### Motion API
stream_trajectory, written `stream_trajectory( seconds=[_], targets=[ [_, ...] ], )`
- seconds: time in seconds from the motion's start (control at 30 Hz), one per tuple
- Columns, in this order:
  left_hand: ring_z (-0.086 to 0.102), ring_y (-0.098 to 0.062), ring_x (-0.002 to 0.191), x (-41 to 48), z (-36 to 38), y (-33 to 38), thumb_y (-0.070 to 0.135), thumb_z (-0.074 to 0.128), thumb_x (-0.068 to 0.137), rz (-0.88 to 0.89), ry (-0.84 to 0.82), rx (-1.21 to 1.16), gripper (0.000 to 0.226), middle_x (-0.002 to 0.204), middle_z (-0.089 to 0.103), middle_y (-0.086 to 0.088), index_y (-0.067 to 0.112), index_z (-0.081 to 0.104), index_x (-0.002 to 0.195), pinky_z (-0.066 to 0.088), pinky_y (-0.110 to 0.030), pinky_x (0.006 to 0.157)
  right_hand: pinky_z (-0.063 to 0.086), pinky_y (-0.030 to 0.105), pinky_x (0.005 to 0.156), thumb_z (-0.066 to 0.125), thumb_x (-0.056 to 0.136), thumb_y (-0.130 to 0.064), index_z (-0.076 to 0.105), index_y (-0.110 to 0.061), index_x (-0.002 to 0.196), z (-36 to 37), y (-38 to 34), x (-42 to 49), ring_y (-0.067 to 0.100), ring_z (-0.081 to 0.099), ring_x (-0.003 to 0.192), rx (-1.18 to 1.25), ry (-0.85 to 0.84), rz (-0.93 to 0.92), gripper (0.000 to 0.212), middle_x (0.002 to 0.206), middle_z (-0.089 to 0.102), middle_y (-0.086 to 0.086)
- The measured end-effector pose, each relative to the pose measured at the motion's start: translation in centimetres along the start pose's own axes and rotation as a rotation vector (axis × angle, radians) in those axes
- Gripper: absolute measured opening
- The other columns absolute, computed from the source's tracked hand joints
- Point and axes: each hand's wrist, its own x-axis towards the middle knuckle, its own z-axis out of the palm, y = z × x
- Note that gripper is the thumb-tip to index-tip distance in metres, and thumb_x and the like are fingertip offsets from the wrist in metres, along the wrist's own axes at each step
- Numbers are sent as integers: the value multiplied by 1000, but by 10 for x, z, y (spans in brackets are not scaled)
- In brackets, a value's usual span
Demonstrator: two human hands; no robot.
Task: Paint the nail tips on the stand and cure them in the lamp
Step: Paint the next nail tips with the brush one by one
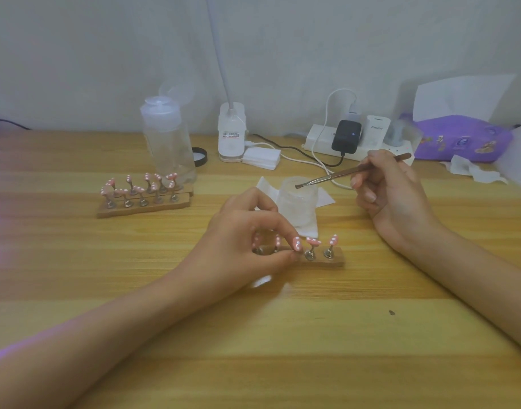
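Table: my forearms lie on the pale striped wooden table (253,335) that carries everything.
Left hand: my left hand (247,234) arches over the left half of the short brown wooden stand (336,262), thumb and forefinger closed in a narrow pinch on the middle nail tip (296,243).
Stand: it lies flat in front of me with a row of metal pegs.
Nail tips: two more pink nail tips with white dots (313,241) stand free at the stand's right end; the ones on its left are half hidden by my fingers.
Paper: a white paper sheet (309,228) lies just behind the stand.
Jar: a small frosted jar (299,199) sits on that sheet.
Right hand: my right hand (386,187), behind and right of the stand, grips a thin metal-handled brush (336,174); its bristle end is over the jar's mouth.
Other stands: two longer wooden stands (144,206) holding pink tips sit behind and left of the stand.
Bottle: a clear plastic bottle (167,143) rises behind those.
Lamp: the white gooseneck lamp (231,131) stands far behind the stand, by the wall.
Pads: a stack of white pads (261,157) lies just right of the lamp's base.
Power strip: a white power strip (318,137) with a black adapter (346,136) lies far behind and right of the stand.
Tissues: a purple tissue pack (460,137) lies farthest right.
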Motion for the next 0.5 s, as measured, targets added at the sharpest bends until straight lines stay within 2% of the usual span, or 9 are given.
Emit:
stream_trajectory(
  seconds=[0.1, 0.2, 0.37, 0.5],
  targets=[
    [45, 5, 77, 1, 0, -1, 26, 84, 74, -34, -10, -23, 17, 86, 47, 23, 40, 74, 76, 38, -11, 69, 26, 18, 41, 47, 102, -19, 52, -15, 75, 0, -1, 0, 9, 33, 39, 1, 4, 2, 27, 53, 59, 2],
    [46, 2, 89, 1, -1, -1, 35, 80, 72, -48, -12, 5, 12, 89, 52, 23, 44, 72, 75, 34, -11, 71, 25, 18, 41, 47, 102, -19, 52, -15, 76, 0, 0, 0, 10, 33, 39, 0, 4, 1, 27, 53, 59, 2],
    [40, 4, 101, 1, 0, 1, 48, 72, 67, -70, -3, 61, 6, 96, 60, 20, 50, 67, 71, 38, -36, 92, 25, 18, 41, 47, 102, -20, 52, -15, 76, 0, 1, 1, 10, 33, 39, 0, 7, 0, 27, 53, 59, 2],
    [37, 8, 96, -2, -4, 3, 50, 70, 65, -90, 3, 79, 5, 93, 60, 21, 51, 67, 69, 39, -43, 97, 27, 18, 40, 48, 102, -20, 52, -15, 77, -1, 1, 1, 10, 34, 39, 3, 2, -2, 26, 54, 59, 2]
  ],
)
